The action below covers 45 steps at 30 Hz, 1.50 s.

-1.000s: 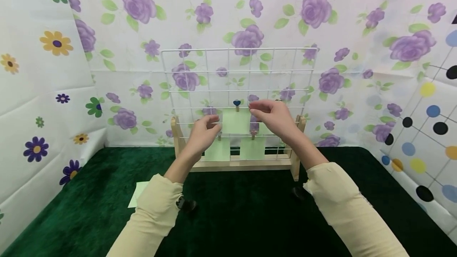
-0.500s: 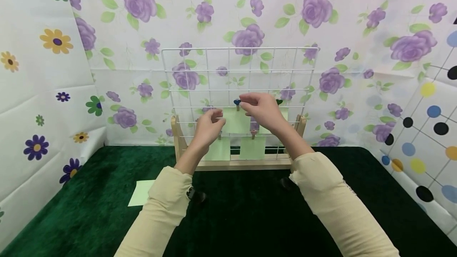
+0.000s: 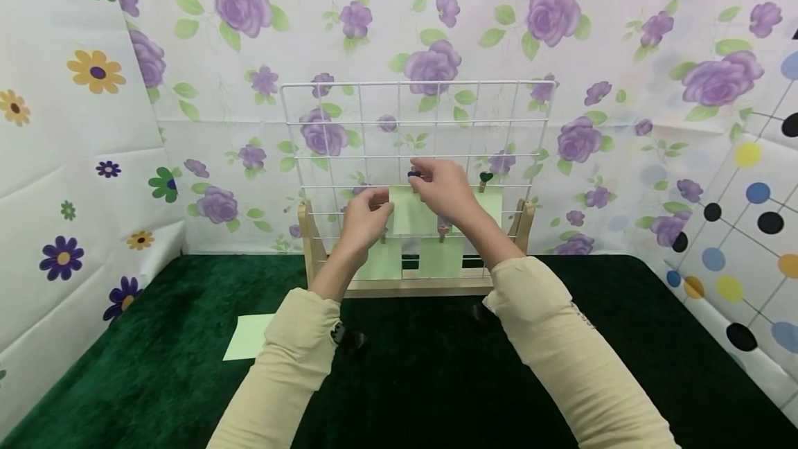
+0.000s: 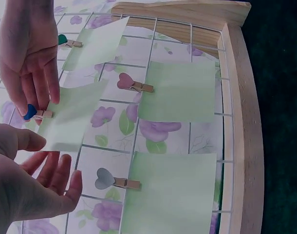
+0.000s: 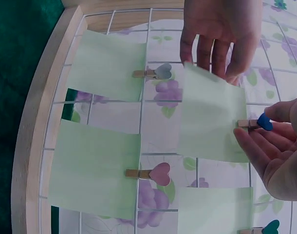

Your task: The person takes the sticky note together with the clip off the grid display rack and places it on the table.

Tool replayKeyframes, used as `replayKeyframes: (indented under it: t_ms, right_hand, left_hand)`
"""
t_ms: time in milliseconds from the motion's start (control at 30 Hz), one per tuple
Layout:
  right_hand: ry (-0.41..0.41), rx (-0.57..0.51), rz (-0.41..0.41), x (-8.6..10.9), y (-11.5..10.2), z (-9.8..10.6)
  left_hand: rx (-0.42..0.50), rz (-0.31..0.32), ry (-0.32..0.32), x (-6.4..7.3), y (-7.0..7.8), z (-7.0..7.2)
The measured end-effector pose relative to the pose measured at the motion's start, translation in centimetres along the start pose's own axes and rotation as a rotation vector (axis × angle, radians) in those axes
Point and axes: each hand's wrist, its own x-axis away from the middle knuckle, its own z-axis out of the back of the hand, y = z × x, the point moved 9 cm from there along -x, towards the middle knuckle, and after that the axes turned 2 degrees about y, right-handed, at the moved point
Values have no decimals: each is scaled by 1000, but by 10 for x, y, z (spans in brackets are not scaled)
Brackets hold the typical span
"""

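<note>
My right hand (image 3: 444,191) pinches a small wooden clothespin with a blue heart (image 5: 265,122), thumb on the heart and fingers behind. This clothespin sits at the top edge of a pale green sheet of paper (image 5: 212,117), which hangs on a white wire grid (image 3: 399,121). At the sheet's left edge my left hand (image 3: 361,222) holds lightly, with the thumb in front and fingertips partly hidden behind the paper. Beside it hangs another sheet (image 3: 489,210) under a green-heart clothespin (image 3: 484,181).
Lower on the grid hang two more green sheets, under a pink-heart clothespin (image 5: 153,174) and a silver-heart clothespin (image 4: 114,180). A wooden stand (image 3: 424,288) carries the grid on a dark green cloth (image 3: 424,380). Another green sheet (image 3: 246,338) lies at the left.
My right hand has moved left and slightly up to the blue-heart clothespin, uncovering the green-heart one. My left hand has moved right and up to the sheet's left edge.
</note>
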Motion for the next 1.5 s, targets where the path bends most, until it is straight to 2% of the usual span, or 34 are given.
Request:
replayKeyframes:
  t_ms: [200,400,567,933,1167,1500]
  right_hand:
    - [-9,111,35,-3,-5,2]
    - [-54,158,41,-7,-4,0]
    - [-52,184,53,-10,-5,0]
    - [23,225,125,-11,-4,-2]
    - [90,229,183,-9,-7,2]
    - [151,208,175,-8,-5,3]
  left_hand:
    - [14,0,7,-3,-1,1]
    - [41,11,-2,-7,-2,-1]
    - [36,23,-9,-9,-3,-2]
    - [52,9,5,-9,-3,-3]
    - [25,-24,31,-9,0,-5]
    - [-9,-62,78,-8,5,-3]
